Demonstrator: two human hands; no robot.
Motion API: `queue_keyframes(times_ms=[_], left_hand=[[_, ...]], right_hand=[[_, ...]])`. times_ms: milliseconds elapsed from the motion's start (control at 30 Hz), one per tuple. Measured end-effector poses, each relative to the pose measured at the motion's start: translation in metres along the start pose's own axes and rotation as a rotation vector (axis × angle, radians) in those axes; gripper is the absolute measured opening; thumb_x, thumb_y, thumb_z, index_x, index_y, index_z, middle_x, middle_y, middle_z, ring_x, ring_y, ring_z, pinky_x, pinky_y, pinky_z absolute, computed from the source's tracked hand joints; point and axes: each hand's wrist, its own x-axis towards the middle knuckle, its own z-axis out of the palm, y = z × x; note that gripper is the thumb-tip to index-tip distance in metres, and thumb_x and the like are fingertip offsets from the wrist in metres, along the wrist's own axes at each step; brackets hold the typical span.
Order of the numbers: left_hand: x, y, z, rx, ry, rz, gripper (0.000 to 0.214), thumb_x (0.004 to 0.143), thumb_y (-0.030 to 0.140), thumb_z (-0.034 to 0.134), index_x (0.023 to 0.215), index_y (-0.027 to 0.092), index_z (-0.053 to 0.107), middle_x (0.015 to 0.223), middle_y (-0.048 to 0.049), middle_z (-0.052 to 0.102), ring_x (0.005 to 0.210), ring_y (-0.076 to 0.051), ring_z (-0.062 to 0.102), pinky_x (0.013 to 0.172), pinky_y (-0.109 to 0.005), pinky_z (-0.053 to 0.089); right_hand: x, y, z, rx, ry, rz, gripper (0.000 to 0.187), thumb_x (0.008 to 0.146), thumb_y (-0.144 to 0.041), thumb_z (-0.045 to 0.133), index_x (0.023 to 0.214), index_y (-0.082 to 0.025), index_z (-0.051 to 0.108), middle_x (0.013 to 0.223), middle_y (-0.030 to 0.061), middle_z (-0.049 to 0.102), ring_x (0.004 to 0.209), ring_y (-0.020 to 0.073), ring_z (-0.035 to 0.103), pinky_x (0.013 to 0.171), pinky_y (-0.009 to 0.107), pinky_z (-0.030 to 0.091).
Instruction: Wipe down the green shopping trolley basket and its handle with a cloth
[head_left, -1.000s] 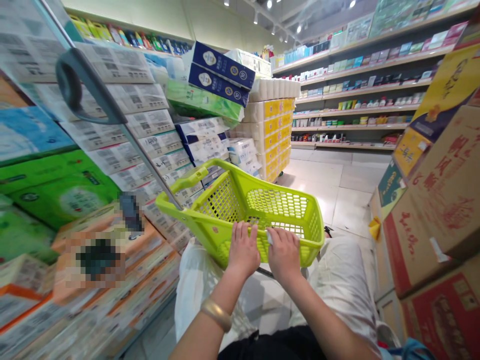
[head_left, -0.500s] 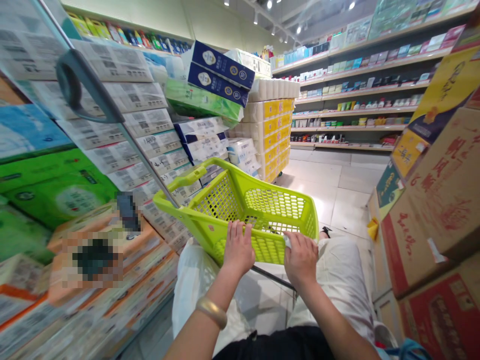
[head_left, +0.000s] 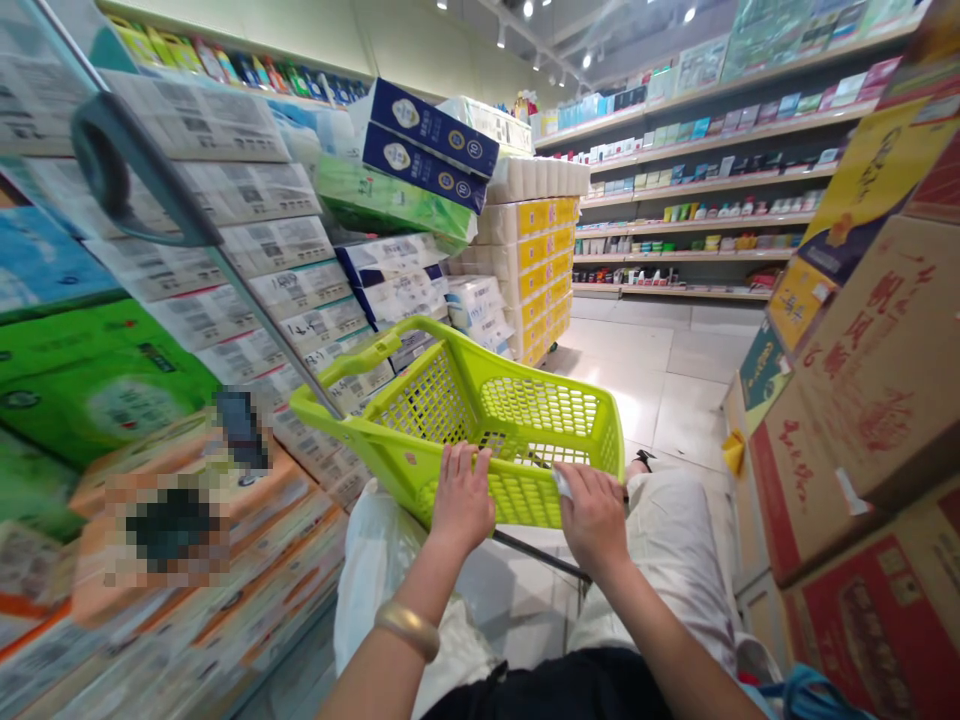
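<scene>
green basket is right in front of the legs, left hand loosely curled over its near edge, right hand pinching a white scrap there, seems midway, can't tell how much is left

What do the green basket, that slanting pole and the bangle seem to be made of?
Green basket: probably moulded plastic with a slight sheen, judging by its even lime colour and regularly perforated walls.

Slanting pole: likely metal, smooth and silvery, with light streaking along it.

Bangle: gold-coloured with a soft shine, so perhaps metal; solid or plated, the look can't settle.
</scene>
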Motion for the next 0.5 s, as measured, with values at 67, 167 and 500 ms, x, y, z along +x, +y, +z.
queue_keyframes(times_ms=[67, 167, 500], left_hand=[[0.001, 0.005, 0.001, 0.015, -0.007, -0.030, 0.057, 0.068, 0.015, 0.054, 0.124, 0.013, 0.046, 0.123, -0.0160, 0.049, 0.130, -0.032, 0.035, 0.114, -0.056, 0.021], [0.002, 0.011, 0.005, 0.034, -0.003, -0.060, 0.059, 0.067, 0.016, 0.056, 0.125, 0.012, 0.045, 0.125, -0.0176, 0.048, 0.130, -0.034, 0.034, 0.112, -0.060, 0.020], [0.000, 0.002, 0.003, 0.059, -0.007, -0.011, 0.058, 0.068, 0.013, 0.054, 0.126, 0.015, 0.045, 0.125, -0.0157, 0.049, 0.131, -0.031, 0.035, 0.115, -0.053, 0.022]], right_hand=[[-0.001, 0.001, 0.000, -0.021, 0.016, 0.051, 0.040, 0.078, -0.007, 0.047, 0.114, -0.020, 0.060, 0.105, 0.0058, 0.065, 0.099, 0.0213, 0.054, 0.094, 0.035, 0.031], [0.008, -0.019, 0.010, -0.018, 0.019, 0.066, 0.039, 0.077, -0.005, 0.048, 0.111, -0.019, 0.061, 0.102, 0.0062, 0.065, 0.098, 0.0215, 0.053, 0.093, 0.035, 0.031], [0.022, -0.037, 0.018, 0.002, -0.050, -0.051, 0.038, 0.081, -0.007, 0.049, 0.115, -0.020, 0.060, 0.104, 0.0058, 0.065, 0.096, 0.0201, 0.053, 0.091, 0.032, 0.032]])
